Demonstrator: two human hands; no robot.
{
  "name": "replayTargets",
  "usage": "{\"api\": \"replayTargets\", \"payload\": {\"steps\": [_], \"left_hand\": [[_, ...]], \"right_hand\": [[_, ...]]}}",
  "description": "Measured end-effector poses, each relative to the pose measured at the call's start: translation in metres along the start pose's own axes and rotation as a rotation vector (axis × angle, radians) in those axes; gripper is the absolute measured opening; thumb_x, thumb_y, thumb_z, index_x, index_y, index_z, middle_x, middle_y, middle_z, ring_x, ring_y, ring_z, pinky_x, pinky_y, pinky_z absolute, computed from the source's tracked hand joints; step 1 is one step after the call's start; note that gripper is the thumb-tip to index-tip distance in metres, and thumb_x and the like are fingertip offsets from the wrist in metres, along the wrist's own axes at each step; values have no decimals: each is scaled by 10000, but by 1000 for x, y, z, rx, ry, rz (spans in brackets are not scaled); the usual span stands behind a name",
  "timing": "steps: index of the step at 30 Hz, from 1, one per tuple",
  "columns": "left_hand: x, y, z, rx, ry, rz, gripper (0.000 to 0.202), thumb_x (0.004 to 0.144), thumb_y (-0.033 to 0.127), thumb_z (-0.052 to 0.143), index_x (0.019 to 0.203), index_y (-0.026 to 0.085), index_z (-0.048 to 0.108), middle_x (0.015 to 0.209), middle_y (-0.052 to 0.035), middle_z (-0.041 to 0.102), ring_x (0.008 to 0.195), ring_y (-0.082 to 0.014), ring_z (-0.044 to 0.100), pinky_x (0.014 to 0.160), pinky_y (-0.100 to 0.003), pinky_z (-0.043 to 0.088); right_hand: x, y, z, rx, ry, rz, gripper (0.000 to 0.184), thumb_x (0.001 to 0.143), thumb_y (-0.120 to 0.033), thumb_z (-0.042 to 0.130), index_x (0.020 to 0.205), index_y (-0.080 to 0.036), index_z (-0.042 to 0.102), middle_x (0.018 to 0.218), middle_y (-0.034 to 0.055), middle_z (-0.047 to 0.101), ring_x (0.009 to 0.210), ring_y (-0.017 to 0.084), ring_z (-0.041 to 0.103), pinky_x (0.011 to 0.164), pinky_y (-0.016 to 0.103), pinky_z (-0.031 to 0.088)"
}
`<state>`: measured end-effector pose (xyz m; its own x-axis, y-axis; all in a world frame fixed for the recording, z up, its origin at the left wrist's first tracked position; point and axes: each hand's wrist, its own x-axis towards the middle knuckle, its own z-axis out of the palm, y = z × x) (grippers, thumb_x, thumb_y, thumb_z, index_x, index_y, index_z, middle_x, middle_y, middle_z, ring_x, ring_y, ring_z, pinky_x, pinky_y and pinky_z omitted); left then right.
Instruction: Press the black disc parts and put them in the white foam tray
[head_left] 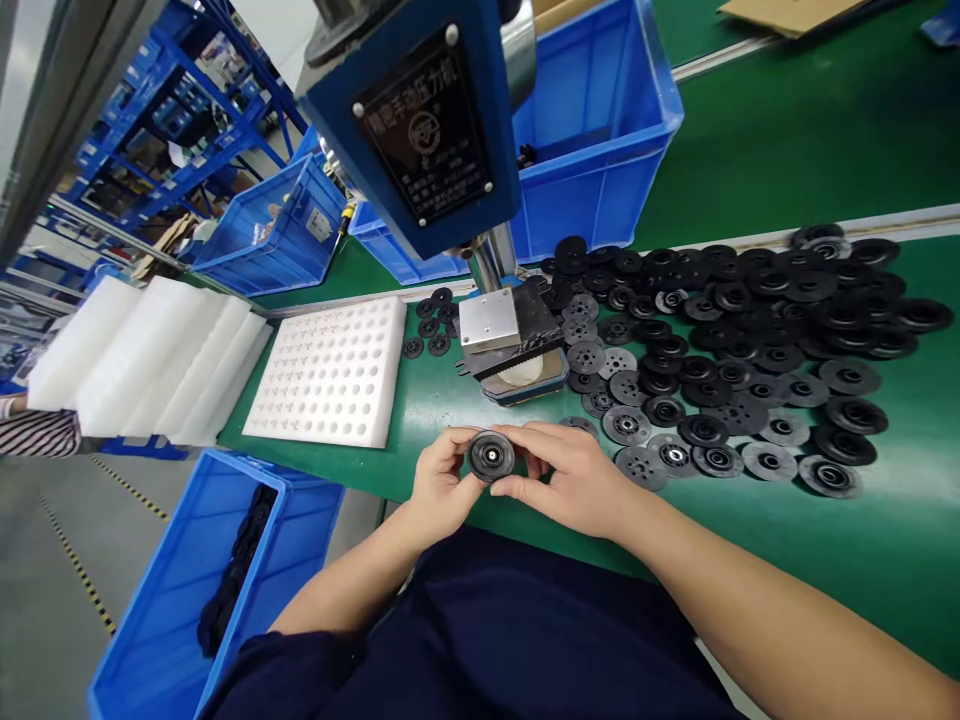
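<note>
A black wheel (491, 456) is held near the table's (750, 560) near edge, hub side showing, round, with no long axis. Its left rim is clamped by the fingers of the left hand (442, 490), its right by those of the right hand (577, 480); neither is nearer. The press (435, 130) is set beyond, its top cut off; the wheel's underside is hidden.

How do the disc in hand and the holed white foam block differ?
The disc is black and round; the foam block white and roughly rectangular. The left hand and right hand hold the disc; the block lies on the green table. The disc is much smaller than the block.
</note>
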<state>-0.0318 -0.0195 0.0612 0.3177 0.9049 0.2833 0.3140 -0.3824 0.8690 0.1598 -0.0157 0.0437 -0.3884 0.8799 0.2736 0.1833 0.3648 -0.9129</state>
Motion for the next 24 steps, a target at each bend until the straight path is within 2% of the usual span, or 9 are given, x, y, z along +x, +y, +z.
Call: {"api": "replayTargets", "payload": {"steps": [5, 12, 19, 24], "left_hand": [[-1, -7, -2, 72, -9, 136, 124, 914, 232, 612, 1025, 209, 560, 963, -77, 696, 921, -193, 684, 812, -357, 574], [3, -1, -3, 84, -3, 211, 123, 910, 195, 609, 1024, 205, 564, 956, -72, 694, 916, -190, 680, 833, -376, 565], [1, -8, -2, 70, -7, 198, 154, 893, 179, 630, 1036, 199, 576, 970, -84, 695, 922, -196, 677, 837, -380, 559], [4, -11, 0, 67, 12, 215, 147, 888, 150, 617, 1028, 186, 588, 967, -82, 701, 920, -190, 675, 849, -383, 554]], "right_hand": [[-2, 2, 2, -109, 35, -109, 542, 892, -486, 633, 1366, -236, 556, 907, 53, 692, 629, 142, 573, 674, 309, 527], [-4, 3, 4, -134, 52, -150, 547, 901, -459, 630, 1392, -237, 533, 997, 70, 708, 735, 174, 639, 746, 334, 558], [-3, 2, 4, -148, 60, -155, 512, 907, -431, 630, 1361, -208, 548, 969, 67, 706, 596, 124, 562, 643, 303, 533], [-5, 4, 5, -129, 63, -159, 484, 935, -370, 570, 1361, -145, 521, 842, 49, 669, 593, 115, 544, 612, 281, 508]]}}
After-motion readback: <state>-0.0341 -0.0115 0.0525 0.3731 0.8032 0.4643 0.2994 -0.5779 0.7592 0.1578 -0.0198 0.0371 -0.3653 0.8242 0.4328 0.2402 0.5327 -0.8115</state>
